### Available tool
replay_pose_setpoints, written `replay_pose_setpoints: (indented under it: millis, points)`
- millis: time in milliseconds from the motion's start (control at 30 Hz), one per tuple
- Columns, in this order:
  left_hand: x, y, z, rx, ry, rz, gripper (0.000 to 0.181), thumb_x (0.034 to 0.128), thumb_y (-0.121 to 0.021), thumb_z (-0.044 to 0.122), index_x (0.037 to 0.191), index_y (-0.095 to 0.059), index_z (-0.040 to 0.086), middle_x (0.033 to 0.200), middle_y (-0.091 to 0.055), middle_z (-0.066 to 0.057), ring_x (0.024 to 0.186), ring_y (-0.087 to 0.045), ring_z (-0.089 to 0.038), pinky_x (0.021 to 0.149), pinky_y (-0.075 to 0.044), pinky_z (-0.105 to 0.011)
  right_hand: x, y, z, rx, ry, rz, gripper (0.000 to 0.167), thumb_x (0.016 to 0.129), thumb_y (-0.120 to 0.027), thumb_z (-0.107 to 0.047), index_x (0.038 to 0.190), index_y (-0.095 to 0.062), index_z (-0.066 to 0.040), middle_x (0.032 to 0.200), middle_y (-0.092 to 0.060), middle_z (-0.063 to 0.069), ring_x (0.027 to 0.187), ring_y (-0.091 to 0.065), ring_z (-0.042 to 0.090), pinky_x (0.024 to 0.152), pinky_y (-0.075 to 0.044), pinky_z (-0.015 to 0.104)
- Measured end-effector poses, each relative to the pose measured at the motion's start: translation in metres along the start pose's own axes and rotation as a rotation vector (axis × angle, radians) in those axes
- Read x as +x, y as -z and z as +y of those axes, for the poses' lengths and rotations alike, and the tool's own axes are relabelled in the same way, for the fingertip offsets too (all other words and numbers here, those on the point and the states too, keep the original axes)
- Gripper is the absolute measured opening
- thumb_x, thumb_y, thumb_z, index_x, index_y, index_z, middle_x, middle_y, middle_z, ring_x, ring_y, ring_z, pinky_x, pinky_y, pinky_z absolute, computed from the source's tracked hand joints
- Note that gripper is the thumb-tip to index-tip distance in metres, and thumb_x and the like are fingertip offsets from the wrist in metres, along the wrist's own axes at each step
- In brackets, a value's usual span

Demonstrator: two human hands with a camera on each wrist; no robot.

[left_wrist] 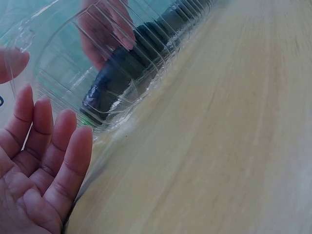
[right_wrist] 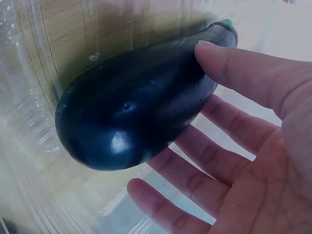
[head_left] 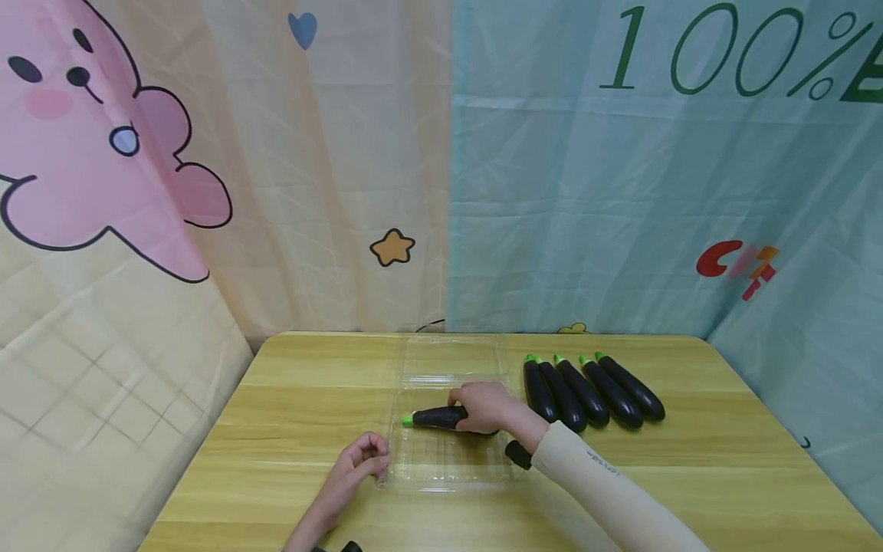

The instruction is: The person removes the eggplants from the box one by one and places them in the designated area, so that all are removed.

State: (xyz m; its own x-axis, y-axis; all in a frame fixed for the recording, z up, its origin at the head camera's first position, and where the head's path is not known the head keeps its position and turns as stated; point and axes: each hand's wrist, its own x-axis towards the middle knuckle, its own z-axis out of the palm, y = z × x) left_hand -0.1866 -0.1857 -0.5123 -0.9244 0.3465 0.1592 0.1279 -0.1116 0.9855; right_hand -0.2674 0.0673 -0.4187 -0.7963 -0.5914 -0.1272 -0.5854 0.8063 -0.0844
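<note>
A dark purple eggplant (head_left: 436, 418) with a green stem end lies crosswise in a clear plastic clamshell container (head_left: 441, 486). My right hand (head_left: 488, 408) holds it from above, thumb on one side and fingers along the other. Close up in the right wrist view, the glossy eggplant (right_wrist: 126, 107) shows its rounded end, and the hand (right_wrist: 243, 161) grips its narrower part. My left hand (head_left: 355, 469) pinches the container's near left rim between thumb and fingers. Through the clear wall (left_wrist: 58, 87), the left wrist view shows the eggplant (left_wrist: 114, 78) beyond my left hand (left_wrist: 39, 165).
Several eggplants (head_left: 586, 391) lie side by side on the wooden table (head_left: 290, 414), right of the container. The container's open lid (head_left: 451, 359) extends toward the back edge. Printed curtains (head_left: 331, 169) hang behind the table.
</note>
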Motion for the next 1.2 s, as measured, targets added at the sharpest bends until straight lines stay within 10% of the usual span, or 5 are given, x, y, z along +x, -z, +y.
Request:
replay_pose_setpoints:
  millis: [1200]
  points:
    - [-0.0006,0.0003,-0.0009,0.006,-0.006,-0.004,0.024,0.0917,-0.054,0.003,0.101,-0.043,-0.015,0.09,-0.05,-0.006,0.076,-0.051,-0.011,0.069,-0.047,-0.023,-0.0018,-0.0059,0.0073,0.073,-0.01,-0.044,0.037,0.08,-0.074,-0.039,0.109,-0.06,-0.021,0.084,-0.06,-0.003,0.071,-0.051,0.013,0.065,-0.042,0.033]
